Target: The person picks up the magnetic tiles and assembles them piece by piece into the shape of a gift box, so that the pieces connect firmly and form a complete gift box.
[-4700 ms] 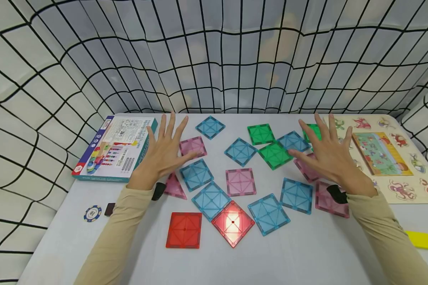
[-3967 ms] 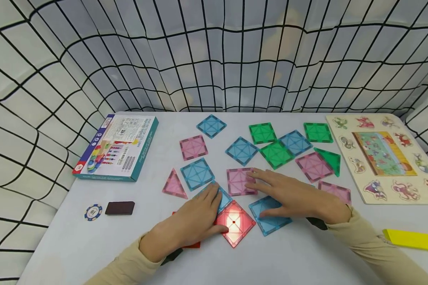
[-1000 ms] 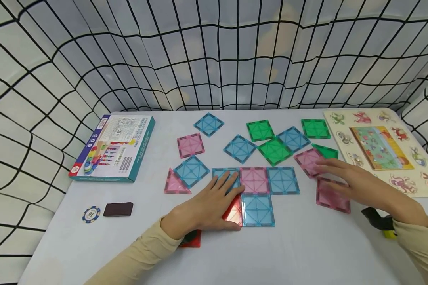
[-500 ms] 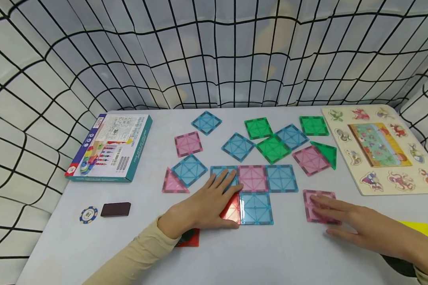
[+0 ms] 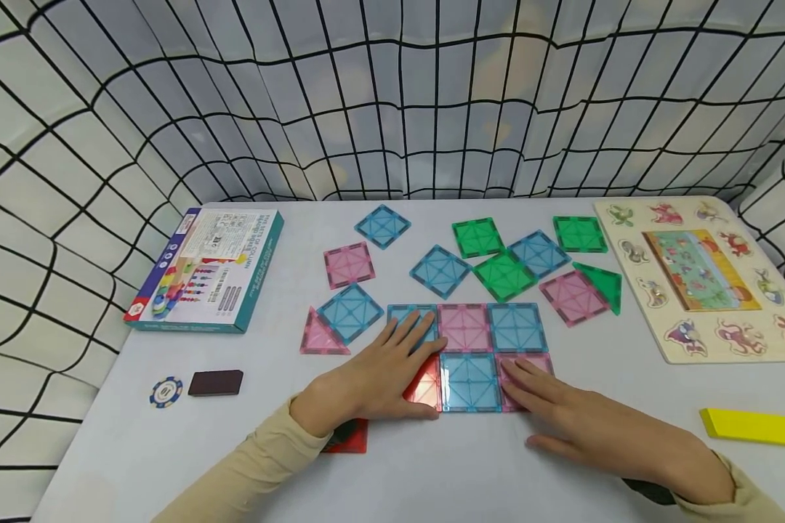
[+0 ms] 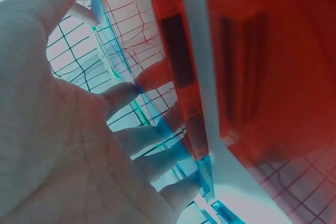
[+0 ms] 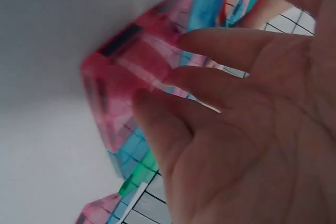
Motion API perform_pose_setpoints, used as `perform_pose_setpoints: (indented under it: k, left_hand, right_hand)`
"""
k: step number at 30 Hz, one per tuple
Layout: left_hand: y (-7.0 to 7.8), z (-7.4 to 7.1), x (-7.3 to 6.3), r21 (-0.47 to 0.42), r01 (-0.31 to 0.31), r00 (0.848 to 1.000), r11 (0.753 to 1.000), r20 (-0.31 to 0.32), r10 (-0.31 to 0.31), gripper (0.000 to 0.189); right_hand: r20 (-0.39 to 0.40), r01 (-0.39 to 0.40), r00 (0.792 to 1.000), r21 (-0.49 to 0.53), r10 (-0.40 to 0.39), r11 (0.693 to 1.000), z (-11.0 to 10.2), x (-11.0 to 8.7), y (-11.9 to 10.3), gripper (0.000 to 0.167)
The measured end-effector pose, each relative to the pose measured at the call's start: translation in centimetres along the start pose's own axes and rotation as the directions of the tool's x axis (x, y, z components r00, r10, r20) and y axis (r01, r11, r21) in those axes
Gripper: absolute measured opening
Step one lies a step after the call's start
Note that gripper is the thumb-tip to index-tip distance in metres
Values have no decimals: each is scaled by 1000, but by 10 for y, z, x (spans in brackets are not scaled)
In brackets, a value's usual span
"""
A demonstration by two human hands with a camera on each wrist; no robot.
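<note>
Translucent magnetic tiles lie edge to edge in two rows. The far row is a blue tile [image 5: 397, 314], a pink tile [image 5: 464, 329] and another blue tile [image 5: 518, 328]. Nearer me are a red tile [image 5: 427, 391], a blue tile [image 5: 469, 385] and a pink tile [image 5: 539, 362]. My left hand [image 5: 376, 378] rests with spread fingers on the left blue and red tiles, partly hiding both. Fingers of my right hand [image 5: 595, 425] press on the near pink tile, which also shows in the right wrist view as a pink tile [image 7: 118, 90] against extended fingers.
Loose blue, green and pink tiles lie behind, including a green tile [image 5: 505, 276]. A red tile [image 5: 353, 439] sits under my left wrist. Around them are a box [image 5: 209, 269], a poker chip [image 5: 166, 392], a dark block [image 5: 215, 383], a yellow block [image 5: 751, 426] and a wooden puzzle [image 5: 700, 280].
Scattered tiles have been brought together into two rows. Within the last second my right hand slid a pink tile leftward against the near blue one, while my left hand stayed put.
</note>
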State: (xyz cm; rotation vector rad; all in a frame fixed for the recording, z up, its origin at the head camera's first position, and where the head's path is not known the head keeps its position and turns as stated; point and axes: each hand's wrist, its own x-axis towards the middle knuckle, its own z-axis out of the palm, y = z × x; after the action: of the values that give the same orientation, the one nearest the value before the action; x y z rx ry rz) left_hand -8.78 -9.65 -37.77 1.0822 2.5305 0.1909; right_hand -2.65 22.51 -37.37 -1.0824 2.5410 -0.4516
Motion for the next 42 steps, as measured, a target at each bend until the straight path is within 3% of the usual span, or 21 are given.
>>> perform_pose_setpoints:
  k: [5, 11, 16, 20, 25, 27, 30, 36, 42]
  left_hand:
    - [0, 0, 0, -8, 5, 1000, 1000, 7, -5, 99]
    - [-4, 0, -1, -36, -8, 1000, 999, -8, 8, 96]
    - [-21, -3, -13, -70, -4, 995, 998, -101, -3, 83]
    - [-44, -11, -38, -63, 126, 969, 990, -206, -137, 78]
    - [-67, -11, -68, -114, 309, 916, 944, -231, -328, 77]
    - [-72, -7, -72, -143, 337, 903, 931, -231, -362, 79]
    - [-77, -2, -69, -161, 334, 897, 929, -249, -366, 83]
    - [-80, 5, -62, -133, 306, 908, 943, -258, -331, 88]
    - [-87, -1, -76, -193, 225, 950, 955, -172, -259, 86]
  right_hand:
    - [48, -9, 999, 113, 3, 994, -24, 10, 9, 60]
    - [-103, -20, 994, 119, 32, 993, -46, 32, 35, 43]
    - [-146, 58, 988, 108, -42, 992, -37, 49, 37, 45]
    - [-90, 109, 991, 95, -100, 990, -28, 58, 26, 52]
    - [-16, 106, 994, 90, -105, 990, -23, 63, 19, 63]
    - [-9, 108, 994, 77, -108, 991, -22, 63, 18, 64]
    - [-18, 114, 993, 71, -113, 991, -21, 63, 19, 63]
    - [-21, 111, 994, 113, -109, 987, -20, 62, 19, 62]
    - [-15, 101, 995, 115, -100, 988, -20, 62, 18, 64]
